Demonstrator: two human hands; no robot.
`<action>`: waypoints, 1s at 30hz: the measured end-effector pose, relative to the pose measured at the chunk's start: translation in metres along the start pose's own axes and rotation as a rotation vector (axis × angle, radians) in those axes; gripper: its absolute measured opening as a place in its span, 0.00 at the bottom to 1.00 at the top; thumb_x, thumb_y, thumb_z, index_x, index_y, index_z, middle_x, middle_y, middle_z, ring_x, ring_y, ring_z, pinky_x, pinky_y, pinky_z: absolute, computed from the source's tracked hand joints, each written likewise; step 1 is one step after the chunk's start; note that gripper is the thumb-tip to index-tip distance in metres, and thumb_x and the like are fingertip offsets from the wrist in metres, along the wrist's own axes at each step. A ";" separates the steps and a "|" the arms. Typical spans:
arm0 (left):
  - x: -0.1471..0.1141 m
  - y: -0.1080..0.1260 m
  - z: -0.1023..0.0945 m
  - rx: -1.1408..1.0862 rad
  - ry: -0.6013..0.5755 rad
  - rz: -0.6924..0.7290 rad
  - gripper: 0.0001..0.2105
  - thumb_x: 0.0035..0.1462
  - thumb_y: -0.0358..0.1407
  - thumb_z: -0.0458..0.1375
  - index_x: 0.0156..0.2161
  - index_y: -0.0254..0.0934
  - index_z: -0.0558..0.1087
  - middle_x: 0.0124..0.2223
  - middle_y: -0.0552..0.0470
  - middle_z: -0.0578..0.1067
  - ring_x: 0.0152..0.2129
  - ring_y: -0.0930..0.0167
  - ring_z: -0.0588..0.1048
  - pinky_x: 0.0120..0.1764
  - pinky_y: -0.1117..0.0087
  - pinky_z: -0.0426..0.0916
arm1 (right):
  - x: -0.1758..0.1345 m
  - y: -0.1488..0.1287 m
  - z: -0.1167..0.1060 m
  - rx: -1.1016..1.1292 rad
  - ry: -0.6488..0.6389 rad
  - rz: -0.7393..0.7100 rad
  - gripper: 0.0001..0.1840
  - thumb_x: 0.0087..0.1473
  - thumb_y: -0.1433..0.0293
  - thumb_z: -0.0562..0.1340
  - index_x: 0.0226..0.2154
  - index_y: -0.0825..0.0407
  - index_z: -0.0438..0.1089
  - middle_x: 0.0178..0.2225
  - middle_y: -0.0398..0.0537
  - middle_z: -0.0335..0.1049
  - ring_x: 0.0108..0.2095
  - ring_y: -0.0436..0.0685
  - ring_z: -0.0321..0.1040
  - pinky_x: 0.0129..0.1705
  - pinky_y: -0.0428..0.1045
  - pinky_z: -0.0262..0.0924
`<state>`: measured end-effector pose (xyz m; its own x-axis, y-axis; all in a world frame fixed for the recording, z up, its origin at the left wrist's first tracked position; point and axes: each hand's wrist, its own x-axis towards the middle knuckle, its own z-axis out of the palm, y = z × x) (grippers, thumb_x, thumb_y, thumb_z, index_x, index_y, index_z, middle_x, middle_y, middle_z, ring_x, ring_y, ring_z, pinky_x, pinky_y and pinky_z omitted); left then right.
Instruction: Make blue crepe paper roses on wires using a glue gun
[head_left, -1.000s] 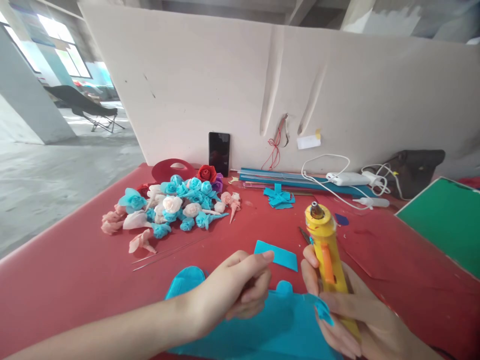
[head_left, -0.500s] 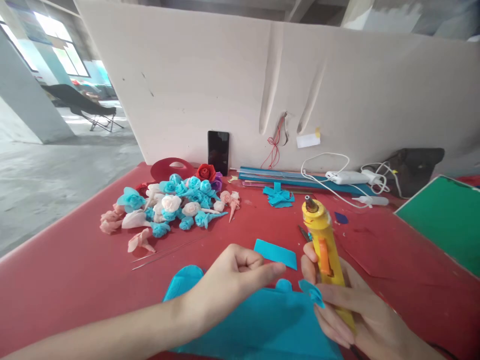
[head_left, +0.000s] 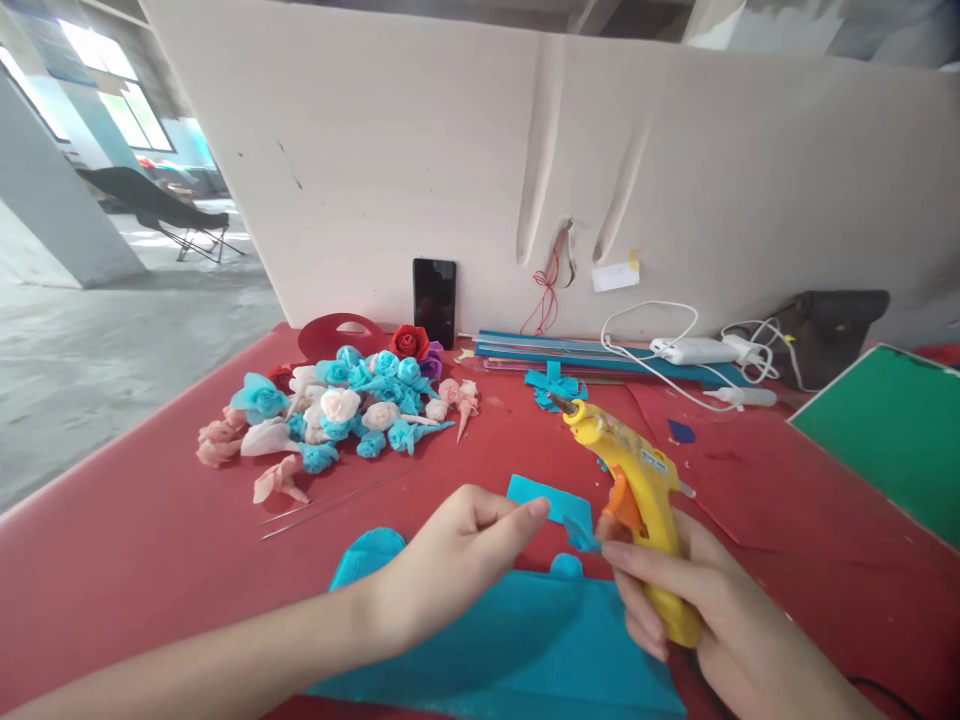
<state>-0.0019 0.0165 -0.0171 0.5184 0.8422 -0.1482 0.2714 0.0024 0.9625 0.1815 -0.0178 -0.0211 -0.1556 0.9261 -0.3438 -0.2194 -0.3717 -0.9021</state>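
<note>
Right hand on glue gun, left hand pinched beside a blue paper scrap.

The right hand point(head_left: 675, 610) wraps the handle of the yellow glue gun point(head_left: 637, 490), nozzle aimed up-left; its fingertips also nip a small blue scrap point(head_left: 581, 537). The left hand point(head_left: 457, 565), thumb and forefinger nearly closed, holds nothing visible and hovers just left of the gun. Below the gun a blue sheet point(head_left: 517, 650) runs off the lower edge. Bare red table point(head_left: 135, 540) lies left; paper flowers point(head_left: 345, 405) sit far left of the gun.

Paper flowers point(head_left: 345, 405) lie left of the glue gun point(head_left: 637, 490), phone point(head_left: 434, 301) behind them against the board point(head_left: 465, 160).
</note>
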 end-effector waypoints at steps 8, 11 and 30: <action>-0.001 -0.008 -0.002 0.216 -0.026 0.182 0.19 0.59 0.40 0.49 0.19 0.36 0.54 0.17 0.62 0.51 0.15 0.79 0.51 0.19 0.76 0.49 | -0.004 -0.003 0.001 -0.015 0.013 0.021 0.14 0.45 0.63 0.66 0.29 0.52 0.62 0.12 0.35 0.58 0.14 0.44 0.54 0.18 0.41 0.54; 0.000 -0.010 -0.004 0.279 0.010 0.250 0.10 0.59 0.36 0.50 0.26 0.36 0.62 0.22 0.59 0.64 0.19 0.78 0.61 0.23 0.77 0.57 | -0.005 -0.004 0.001 0.000 -0.021 0.046 0.14 0.45 0.64 0.66 0.29 0.52 0.62 0.12 0.35 0.59 0.13 0.44 0.55 0.16 0.40 0.54; -0.008 -0.011 0.002 0.498 0.079 0.557 0.13 0.55 0.29 0.58 0.46 0.42 0.67 0.38 0.58 0.75 0.27 0.81 0.72 0.31 0.83 0.68 | -0.002 -0.004 0.004 -0.014 -0.030 0.072 0.11 0.46 0.70 0.65 0.31 0.53 0.62 0.12 0.37 0.63 0.12 0.46 0.58 0.13 0.40 0.55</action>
<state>-0.0073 0.0084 -0.0267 0.6315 0.6836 0.3660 0.3304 -0.6642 0.6705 0.1790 -0.0187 -0.0153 -0.1996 0.8947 -0.3996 -0.1930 -0.4358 -0.8791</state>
